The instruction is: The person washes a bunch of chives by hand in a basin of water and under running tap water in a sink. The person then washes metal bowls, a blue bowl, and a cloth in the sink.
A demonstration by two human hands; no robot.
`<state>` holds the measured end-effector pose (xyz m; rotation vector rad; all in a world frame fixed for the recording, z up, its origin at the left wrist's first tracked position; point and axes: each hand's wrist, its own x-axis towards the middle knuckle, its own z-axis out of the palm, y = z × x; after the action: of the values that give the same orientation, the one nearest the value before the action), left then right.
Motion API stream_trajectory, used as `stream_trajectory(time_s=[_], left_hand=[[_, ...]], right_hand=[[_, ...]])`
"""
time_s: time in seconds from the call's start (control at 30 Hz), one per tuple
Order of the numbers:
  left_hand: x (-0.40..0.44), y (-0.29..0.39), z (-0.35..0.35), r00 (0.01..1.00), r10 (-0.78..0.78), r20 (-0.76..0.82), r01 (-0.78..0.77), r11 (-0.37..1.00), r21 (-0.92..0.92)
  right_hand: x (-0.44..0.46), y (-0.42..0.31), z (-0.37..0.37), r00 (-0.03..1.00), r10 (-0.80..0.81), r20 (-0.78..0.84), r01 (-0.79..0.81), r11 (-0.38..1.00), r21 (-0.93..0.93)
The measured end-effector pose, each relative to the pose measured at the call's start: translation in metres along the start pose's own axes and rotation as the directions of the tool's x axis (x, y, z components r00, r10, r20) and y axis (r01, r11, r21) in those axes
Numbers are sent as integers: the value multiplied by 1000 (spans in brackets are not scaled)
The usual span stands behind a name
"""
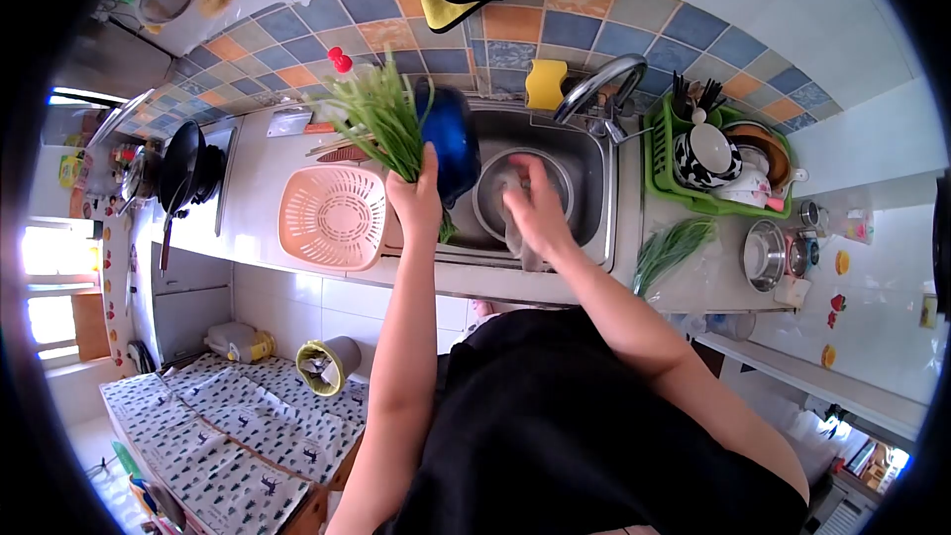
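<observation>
My left hand [416, 196] is closed round a bunch of green stalks [381, 119], held upright beside a dark blue container [451, 144]. Over the metal sink [591, 193], my right hand [535, 208] is closed on a thin, translucent cloth or bag, partly blurred. Beneath that hand a round metal bowl [558, 173] sits in the sink. A pink slotted basket [335, 218] stands on the counter left of my left hand. Some green leaves [448, 228] lie at the sink's left edge.
A curved faucet [604, 79] rises behind the sink, near a yellow sponge [546, 84]. To the right are a green dish rack [703, 200], more green stalks [674, 250] and a steel bowl [764, 256]. A knife [290, 122] and black wok [182, 168] are left.
</observation>
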<state>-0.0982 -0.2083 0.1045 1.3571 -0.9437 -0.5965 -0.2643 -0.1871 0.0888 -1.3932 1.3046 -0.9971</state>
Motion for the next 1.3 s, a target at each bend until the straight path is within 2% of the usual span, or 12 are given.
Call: stream_trajectory(time_s=[0.17, 0.3, 0.4, 0.43, 0.57, 0.8, 0.93, 0.97, 1.13, 1.2, 1.27, 1.3], left_hand=[[-22, 10, 10, 973, -91, 214, 85, 996, 35], [-25, -2, 16, 937, -52, 347, 58, 998, -7], [-18, 3, 15, 811, -355, 466, 328, 934, 141], [-18, -4, 16, 765, -431, 479, 393, 901, 183], [-24, 5, 27, 694, -503, 514, 588, 809, -3], [-6, 35, 15, 744, -518, 422, 628, 757, -178], [13, 78, -7, 725, -438, 532, 669, 633, -390], [14, 85, -10, 693, -418, 587, 706, 558, -436], [3, 70, 3, 581, -436, 687, 813, 357, -460], [-4, 39, 14, 532, -604, 593, 839, 470, -274], [-5, -29, 13, 581, -597, 552, 780, 604, -168], [-9, -45, 14, 645, -614, 454, 740, 649, -174]], right_hand=[[33, -5, -1, 946, 281, 160, -311, 926, 214], [28, -2, -8, 890, 254, 378, -395, 844, 362], [20, 1, -12, 838, 238, 491, -469, 773, 427], [21, 17, -9, 844, 234, 482, -458, 783, 421], [17, 35, -8, 837, 290, 465, -496, 761, 419], [3, 58, -16, 774, 406, 485, -596, 726, 344], [-2, 65, -17, 735, 571, 364, -660, 726, 192], [-2, 80, -9, 807, 471, 356, -580, 746, 328], [4, 100, 1, 829, 485, 279, -557, 763, 327], [4, 81, 0, 814, 509, 282, -581, 734, 352], [2, 40, -9, 771, 548, 324, -636, 647, 421], [6, 57, -6, 793, 520, 318, -609, 682, 406]])
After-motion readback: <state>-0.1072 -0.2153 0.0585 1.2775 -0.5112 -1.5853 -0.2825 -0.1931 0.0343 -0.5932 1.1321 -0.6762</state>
